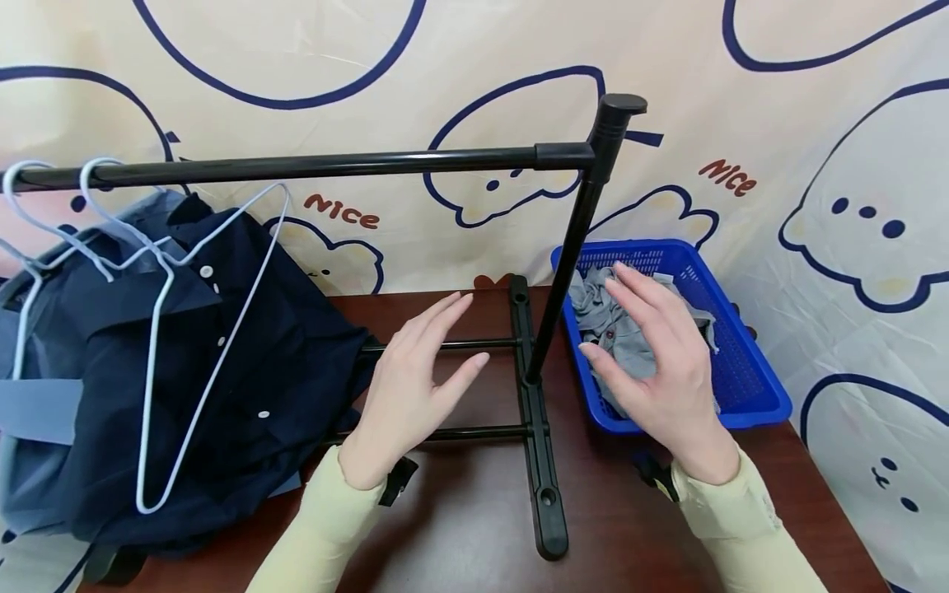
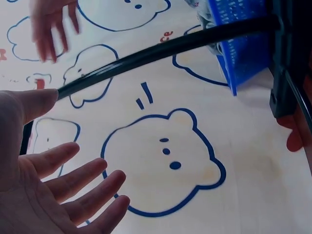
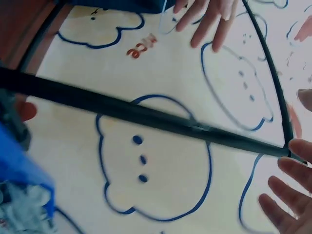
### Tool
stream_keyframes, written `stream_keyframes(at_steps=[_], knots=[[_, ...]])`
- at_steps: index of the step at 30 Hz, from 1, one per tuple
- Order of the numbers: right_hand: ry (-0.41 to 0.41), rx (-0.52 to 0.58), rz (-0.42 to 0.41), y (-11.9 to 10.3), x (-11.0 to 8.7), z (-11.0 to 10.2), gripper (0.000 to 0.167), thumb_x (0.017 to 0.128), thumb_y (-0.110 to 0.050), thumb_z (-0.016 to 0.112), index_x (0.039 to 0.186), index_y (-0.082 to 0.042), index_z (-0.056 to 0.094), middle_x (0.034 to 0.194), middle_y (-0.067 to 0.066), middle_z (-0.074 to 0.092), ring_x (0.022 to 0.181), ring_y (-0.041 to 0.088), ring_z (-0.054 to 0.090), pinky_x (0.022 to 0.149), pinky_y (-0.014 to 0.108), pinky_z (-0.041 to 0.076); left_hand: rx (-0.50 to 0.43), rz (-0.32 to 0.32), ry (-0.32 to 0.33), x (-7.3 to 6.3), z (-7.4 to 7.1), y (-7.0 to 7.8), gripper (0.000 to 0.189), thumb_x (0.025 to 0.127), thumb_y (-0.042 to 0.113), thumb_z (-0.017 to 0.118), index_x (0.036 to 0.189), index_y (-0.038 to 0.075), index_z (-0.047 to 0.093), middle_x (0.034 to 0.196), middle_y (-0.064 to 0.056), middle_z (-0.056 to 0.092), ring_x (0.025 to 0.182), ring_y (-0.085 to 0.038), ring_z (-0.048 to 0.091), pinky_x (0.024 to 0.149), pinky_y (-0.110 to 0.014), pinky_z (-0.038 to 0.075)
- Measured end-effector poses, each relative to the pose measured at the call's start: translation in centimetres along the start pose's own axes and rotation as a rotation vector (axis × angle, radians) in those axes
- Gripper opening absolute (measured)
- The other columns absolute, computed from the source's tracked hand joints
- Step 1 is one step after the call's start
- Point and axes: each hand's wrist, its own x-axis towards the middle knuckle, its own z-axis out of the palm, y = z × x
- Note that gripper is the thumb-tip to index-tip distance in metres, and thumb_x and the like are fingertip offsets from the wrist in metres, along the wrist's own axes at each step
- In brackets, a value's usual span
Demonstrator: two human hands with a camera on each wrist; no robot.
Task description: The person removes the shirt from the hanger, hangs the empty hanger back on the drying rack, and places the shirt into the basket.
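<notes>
My left hand (image 1: 404,387) hovers above the lower bars of a black clothes rack (image 1: 334,163), its fingers straight and its thumb spread. To the rack's right, my right hand (image 1: 663,362) is raised over a blue plastic basket (image 1: 741,375), fingers extended. Grey clothing (image 1: 619,329) lies crumpled in the basket, partly hidden by that hand. Neither hand holds anything. In the left wrist view, the left hand (image 2: 63,180) shows an open palm; in the right wrist view, the right hand's fingers (image 3: 287,195) appear at the right edge.
Dark navy shirts (image 1: 245,362) and light blue hangers (image 1: 159,255) hang at the rack's left end. The rack's black foot (image 1: 544,494) lies on the brown wooden table (image 1: 452,511). A cartoon-printed cloth (image 1: 474,58) covers the wall behind.
</notes>
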Motion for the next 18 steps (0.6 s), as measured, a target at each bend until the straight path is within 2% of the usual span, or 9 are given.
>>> stream_keyframes(at_steps=[9,18], knots=[[0.063,0.075,-0.181,-2.7,4.6,1.9,0.060,0.095,-0.050,0.069,0.128,0.001,0.068,0.138,0.018,0.061,0.130,0.038,0.052,0.109,0.051,0.038,-0.033,-0.091,0.034,-1.6,-1.0,-1.2,0.068,0.097,0.037,0.071,0.157,0.022,0.043,0.156,0.006,0.042,0.139,-0.020,0.044,0.108,-0.049,0.040],[0.085,0.106,-0.325,-5.3,9.9,2.6,0.059,0.095,-0.042,0.072,0.130,0.004,0.064,0.141,0.021,0.057,0.135,0.039,0.048,0.111,0.056,0.035,0.007,-0.191,0.095,-3.4,-1.8,-3.2,0.067,0.096,0.032,0.074,0.156,0.021,0.044,0.155,0.002,0.045,0.139,-0.023,0.045,0.107,-0.051,0.039]])
